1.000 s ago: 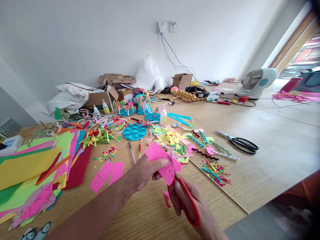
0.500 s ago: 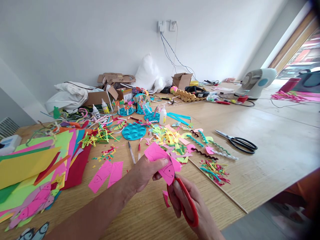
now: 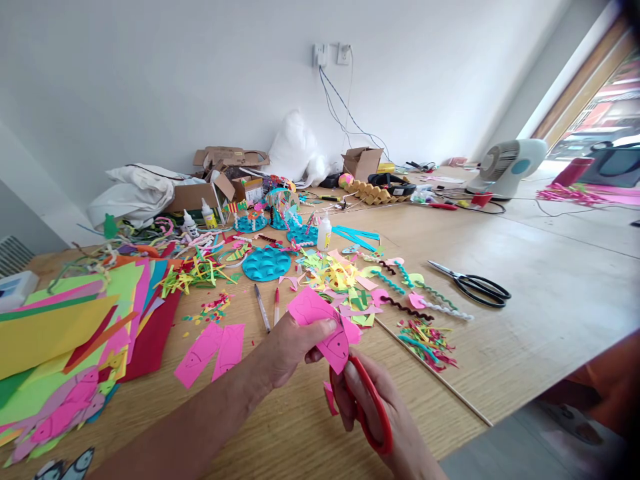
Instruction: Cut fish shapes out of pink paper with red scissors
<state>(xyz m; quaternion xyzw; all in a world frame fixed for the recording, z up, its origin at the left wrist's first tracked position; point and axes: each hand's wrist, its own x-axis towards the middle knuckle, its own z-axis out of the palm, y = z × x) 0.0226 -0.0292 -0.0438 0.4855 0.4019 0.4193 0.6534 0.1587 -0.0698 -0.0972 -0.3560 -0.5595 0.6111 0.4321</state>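
Observation:
My left hand (image 3: 295, 343) pinches a piece of pink paper (image 3: 311, 307) with a fish drawn on it, thumb on top. Red-handled scissors (image 3: 376, 407) are gripped in my right hand (image 3: 387, 393), just below and right of the paper. Their blades are mostly hidden behind the paper's lower corner. Under my hands a small pink scrap (image 3: 331, 399) lies on the table. Two more pink pieces with fish drawings (image 3: 200, 353) rest left of my forearm. Cut-out pink paper fish (image 3: 65, 410) are piled at the lower left.
Black-handled scissors (image 3: 473, 283) and a thin wooden stick (image 3: 435, 373) lie to the right. Coloured paper sheets (image 3: 55, 327) stack up at left. Beyond my hands are two pens (image 3: 262, 308), paper scraps (image 3: 335, 277), a blue scalloped disc (image 3: 267, 264) and a glue bottle (image 3: 325, 232).
Both hands hold nearly the same place. The scissors have shifted slightly against the paper's lower corner, and the whole view has drifted a little.

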